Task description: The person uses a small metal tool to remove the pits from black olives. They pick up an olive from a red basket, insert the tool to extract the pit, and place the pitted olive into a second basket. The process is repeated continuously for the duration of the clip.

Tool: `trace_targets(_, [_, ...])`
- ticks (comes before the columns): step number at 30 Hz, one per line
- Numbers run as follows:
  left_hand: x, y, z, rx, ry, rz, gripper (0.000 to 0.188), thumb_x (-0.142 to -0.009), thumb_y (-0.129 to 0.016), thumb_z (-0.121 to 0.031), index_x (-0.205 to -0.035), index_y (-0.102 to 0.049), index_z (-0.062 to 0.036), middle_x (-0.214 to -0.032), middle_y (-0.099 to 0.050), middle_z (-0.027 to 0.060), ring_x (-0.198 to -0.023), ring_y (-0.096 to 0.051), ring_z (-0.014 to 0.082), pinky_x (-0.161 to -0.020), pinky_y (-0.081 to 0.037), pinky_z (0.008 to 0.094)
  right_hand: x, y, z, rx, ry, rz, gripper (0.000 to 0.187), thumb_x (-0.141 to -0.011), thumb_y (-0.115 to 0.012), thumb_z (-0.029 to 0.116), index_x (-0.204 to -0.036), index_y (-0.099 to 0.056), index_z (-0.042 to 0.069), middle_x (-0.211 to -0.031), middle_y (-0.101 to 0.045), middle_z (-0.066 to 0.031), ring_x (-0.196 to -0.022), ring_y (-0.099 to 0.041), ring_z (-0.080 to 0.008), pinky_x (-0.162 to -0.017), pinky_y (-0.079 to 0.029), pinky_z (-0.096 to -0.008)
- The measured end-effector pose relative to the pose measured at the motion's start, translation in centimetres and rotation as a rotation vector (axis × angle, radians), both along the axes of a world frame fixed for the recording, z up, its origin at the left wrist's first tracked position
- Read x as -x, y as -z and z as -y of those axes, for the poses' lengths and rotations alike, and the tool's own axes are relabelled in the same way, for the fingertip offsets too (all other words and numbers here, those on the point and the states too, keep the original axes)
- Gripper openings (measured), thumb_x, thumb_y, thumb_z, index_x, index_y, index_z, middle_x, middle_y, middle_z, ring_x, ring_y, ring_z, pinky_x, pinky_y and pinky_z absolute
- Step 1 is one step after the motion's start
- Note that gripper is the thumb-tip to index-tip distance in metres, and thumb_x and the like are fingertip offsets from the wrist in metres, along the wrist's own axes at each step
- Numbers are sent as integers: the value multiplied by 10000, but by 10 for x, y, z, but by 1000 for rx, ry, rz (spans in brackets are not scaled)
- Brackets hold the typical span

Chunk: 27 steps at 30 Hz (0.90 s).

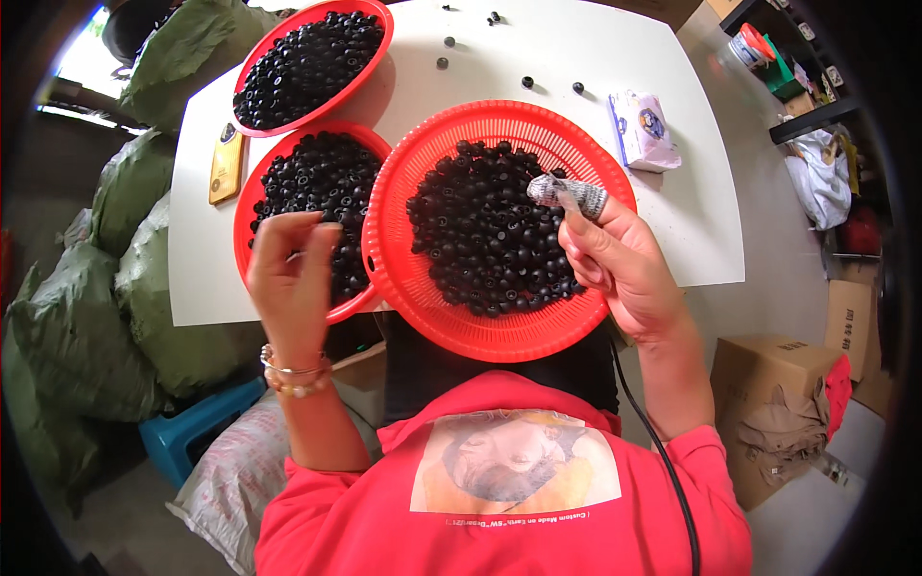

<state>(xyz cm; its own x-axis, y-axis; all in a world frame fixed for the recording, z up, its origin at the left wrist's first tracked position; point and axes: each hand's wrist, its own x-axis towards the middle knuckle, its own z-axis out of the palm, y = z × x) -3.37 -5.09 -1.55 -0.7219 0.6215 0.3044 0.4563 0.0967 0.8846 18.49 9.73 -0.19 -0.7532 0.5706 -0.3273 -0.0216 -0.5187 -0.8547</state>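
My right hand (619, 259) is raised over the right side of a red plastic basket (495, 346). A grey knitted cover (584, 197) wraps its index finger. Between thumb and index it pinches a thin, pale, see-through strip (569, 202), whose kind is unclear. Many small round black caps (490, 226) with hollow undersides lie in this basket. My left hand (293, 274) hovers over the near left side of a second red basket (252, 182), which holds more black caps (322, 182). Its fingers are curled toward the thumb; whatever is between them cannot be made out.
A third red basket (389, 38) of black caps stands at the far left of the white table (711, 230). Loose caps (527, 83), a tissue pack (643, 130) and a yellow phone (227, 165) lie around. Green sacks (82, 326), a blue stool (197, 427) and a cardboard box (768, 384) flank me.
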Motion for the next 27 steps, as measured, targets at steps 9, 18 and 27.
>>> trace_targets(9, [-31, -3, -43, 582, 588, -784, 102, -598, -607, -51, -697, -581, -49, -707, -527, 57, -781, -474, 242, -741, -375, 329, 3, -8, 9, -64, 22, -14, 271, -811, -563, 202, -1032, -504, 56, -671, -436, 68, -538, -342, 11, -446, -257, -123])
trace_targets(18, [-41, -2, -49, 759, 580, -940, 24, -599, -556, -53, -601, -558, -77, -695, -533, 56, -817, -491, 217, -779, -356, 303, 1, -2, 9, -91, -4, -80, 284, -810, -565, 214, -1042, -504, 62, -680, -441, 72, -543, -340, 10, -452, -261, -130])
trace_targets(27, [-39, 0, -48, 769, 602, -894, 79, -606, -577, -53, -664, -526, -72, -701, -544, 66, -765, -514, 232, -736, -371, 327, 1, -2, 8, -102, -26, -78, 291, -812, -561, 217, -1056, -504, 68, -675, -429, 78, -544, -340, 12, -453, -260, -131])
